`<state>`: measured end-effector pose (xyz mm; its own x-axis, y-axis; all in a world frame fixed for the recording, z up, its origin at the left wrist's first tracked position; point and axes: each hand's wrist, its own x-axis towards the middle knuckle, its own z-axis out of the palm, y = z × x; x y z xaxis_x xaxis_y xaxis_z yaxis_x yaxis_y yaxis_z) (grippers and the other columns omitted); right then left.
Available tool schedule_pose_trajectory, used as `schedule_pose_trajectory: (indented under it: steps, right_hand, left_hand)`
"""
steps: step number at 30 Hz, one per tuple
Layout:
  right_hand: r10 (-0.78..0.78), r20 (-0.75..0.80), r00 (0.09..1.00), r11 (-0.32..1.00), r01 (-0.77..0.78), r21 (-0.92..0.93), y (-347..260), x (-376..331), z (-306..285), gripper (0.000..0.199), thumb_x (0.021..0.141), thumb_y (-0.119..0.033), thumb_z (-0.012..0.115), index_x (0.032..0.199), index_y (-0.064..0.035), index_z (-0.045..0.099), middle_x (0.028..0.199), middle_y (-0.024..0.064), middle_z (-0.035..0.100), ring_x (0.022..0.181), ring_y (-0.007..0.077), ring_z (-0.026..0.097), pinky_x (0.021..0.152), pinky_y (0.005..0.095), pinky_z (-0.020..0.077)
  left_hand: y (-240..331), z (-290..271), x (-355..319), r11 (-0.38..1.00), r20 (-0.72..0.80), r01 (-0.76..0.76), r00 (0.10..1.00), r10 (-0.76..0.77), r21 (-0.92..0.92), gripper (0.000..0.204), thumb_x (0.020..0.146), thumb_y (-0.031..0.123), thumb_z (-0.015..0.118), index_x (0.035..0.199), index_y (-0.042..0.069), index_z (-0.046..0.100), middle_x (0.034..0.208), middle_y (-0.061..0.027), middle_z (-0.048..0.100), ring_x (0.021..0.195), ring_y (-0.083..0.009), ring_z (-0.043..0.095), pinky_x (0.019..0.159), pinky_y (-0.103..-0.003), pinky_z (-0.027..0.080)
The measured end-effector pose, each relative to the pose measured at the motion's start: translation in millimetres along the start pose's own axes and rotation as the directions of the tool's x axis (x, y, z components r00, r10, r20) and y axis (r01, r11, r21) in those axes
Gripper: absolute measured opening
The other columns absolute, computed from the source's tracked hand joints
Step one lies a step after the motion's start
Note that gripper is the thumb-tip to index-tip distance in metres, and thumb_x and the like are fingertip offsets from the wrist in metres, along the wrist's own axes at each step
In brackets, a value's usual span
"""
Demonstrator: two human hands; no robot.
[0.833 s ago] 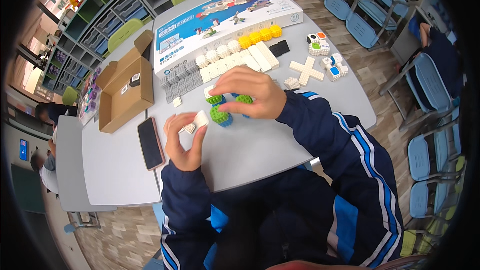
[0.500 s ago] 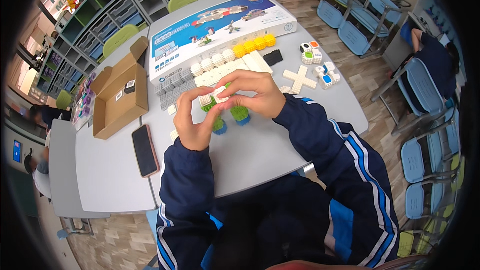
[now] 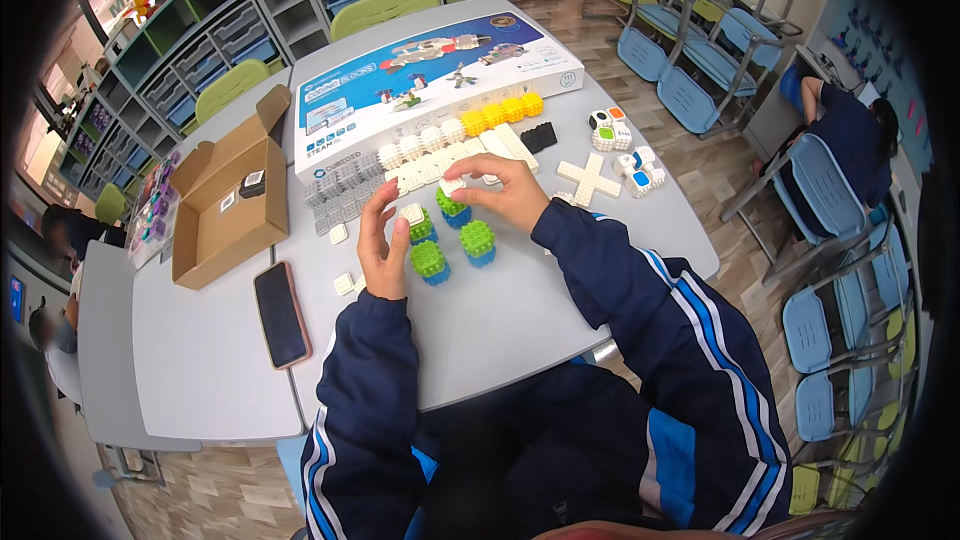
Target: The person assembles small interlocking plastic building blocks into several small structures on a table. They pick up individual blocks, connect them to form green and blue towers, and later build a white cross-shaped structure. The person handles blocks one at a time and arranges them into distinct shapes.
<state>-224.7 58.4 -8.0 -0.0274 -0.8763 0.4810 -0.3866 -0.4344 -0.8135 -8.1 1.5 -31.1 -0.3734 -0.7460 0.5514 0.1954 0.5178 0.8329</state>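
Several green-and-blue studded blocks stand on the grey table before me, one at the front right and one at the front left. My right hand presses a small white block onto the back right green block. My left hand stands on edge, fingers up, beside the back left green block, which has a white block on top. Whether the left fingers touch that block I cannot tell.
Behind the blocks lie rows of white, grey and yellow blocks and a long printed box. A white cross piece, an open cardboard box and a phone lie around. Blue chairs and a seated person are at the right.
Both hands held blocks together above the table; now they are apart. The right hand sets a white block on a green one, and the left hand has dropped beside the blocks.
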Motion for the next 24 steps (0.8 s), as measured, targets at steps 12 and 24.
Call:
schedule_pose_trajectory:
  steps: [12, 24]
  right_hand:
    - [0.027, 0.031, 0.999, 0.999, -0.026, -0.024, 5, -2, 8, 0.026, 0.084, -0.02, 0.072, 0.108, -0.0116, 0.07, 0.109, 0.0021, 0.068, 0.097, 0.0112, 0.06, 0.072, 0.0254, 0.0439]
    - [0.027, 0.048, 0.998, 1.0, -0.027, 0.011, 11, -2, 14, 0.023, 0.086, -0.018, 0.071, 0.108, -0.0088, 0.068, 0.11, 0.0025, 0.064, 0.099, 0.0095, 0.058, 0.076, 0.0236, 0.0447]
  left_hand:
    - [-12, 6, -7, 0.959, 0.136, 0.21, 0.973, -0.186, -0.189, 0.044, 0.099, 0.031, 0.044, 0.132, 0.001, 0.048, 0.131, -0.0133, 0.053, 0.12, -0.0223, 0.05, 0.101, -0.034, 0.038]
    - [-23, 2, -6, 0.956, 0.195, 0.239, 0.959, -0.206, -0.167, 0.055, 0.1, 0.046, 0.038, 0.13, 0.001, 0.048, 0.126, -0.0125, 0.055, 0.117, -0.0222, 0.052, 0.099, -0.035, 0.039]
